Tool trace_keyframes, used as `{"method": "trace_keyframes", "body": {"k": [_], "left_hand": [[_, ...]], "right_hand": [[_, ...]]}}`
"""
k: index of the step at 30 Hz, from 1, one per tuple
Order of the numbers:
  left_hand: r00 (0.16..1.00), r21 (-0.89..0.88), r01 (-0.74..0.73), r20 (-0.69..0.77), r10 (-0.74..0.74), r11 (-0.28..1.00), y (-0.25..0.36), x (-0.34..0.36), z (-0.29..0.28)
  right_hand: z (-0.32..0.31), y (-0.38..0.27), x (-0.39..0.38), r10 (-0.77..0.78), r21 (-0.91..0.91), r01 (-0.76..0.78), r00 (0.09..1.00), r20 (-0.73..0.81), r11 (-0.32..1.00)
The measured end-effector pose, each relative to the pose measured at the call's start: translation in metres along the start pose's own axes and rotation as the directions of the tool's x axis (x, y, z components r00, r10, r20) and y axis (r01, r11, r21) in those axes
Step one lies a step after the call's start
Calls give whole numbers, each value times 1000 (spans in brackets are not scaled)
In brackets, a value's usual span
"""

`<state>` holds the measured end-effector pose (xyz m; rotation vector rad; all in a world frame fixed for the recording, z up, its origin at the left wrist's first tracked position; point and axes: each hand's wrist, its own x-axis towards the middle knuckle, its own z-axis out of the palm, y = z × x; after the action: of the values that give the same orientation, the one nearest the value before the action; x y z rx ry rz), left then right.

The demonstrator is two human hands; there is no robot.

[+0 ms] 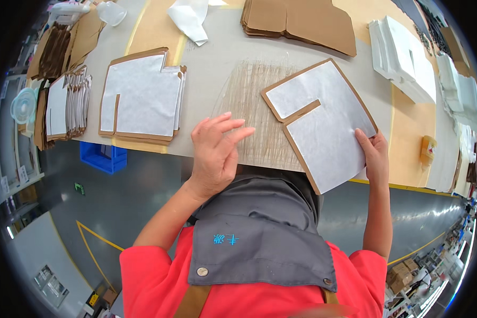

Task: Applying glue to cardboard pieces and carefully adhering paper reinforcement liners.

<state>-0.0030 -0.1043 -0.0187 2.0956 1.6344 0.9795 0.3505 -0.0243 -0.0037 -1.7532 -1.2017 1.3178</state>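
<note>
My right hand grips the right edge of a brown panel faced with a white sheet, thumb on top. The panel has a slot cut into it and is tilted over the table's front edge. My left hand is raised at the table's front edge with its fingers apart, holding nothing. Between the hands lies a patch of table covered with brownish streaks. Left of it rests a stack of similar white-faced brown panels.
Brown pieces are stacked at the far side, beside a loose white sheet. White pieces are piled at the right, near a small yellow bottle. More panels stand at far left. A blue bin sits below the table.
</note>
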Motion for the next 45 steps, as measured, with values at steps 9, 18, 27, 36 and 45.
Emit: {"method": "trace_keyframes", "body": {"k": [9,18,27,36,45], "left_hand": [[985,180,-137,127,115,974,1,17,20],[961,330,-224,232,152,917,-1,30,27],[956,333,-245,237,171,910,-5,30,28],[957,321,-248,230,179,914,-6,31,26],[957,304,-247,226,182,920,-6,35,27]], "right_hand": [[3,-23,-6,-552,-632,350,820,-149,691],[81,-21,2,-651,-508,832,515,558,223],[83,-30,10,-585,-532,841,382,715,-101],[78,-32,18,-590,-507,850,337,734,-145],[90,-30,21,-634,-498,866,359,685,-48]]}}
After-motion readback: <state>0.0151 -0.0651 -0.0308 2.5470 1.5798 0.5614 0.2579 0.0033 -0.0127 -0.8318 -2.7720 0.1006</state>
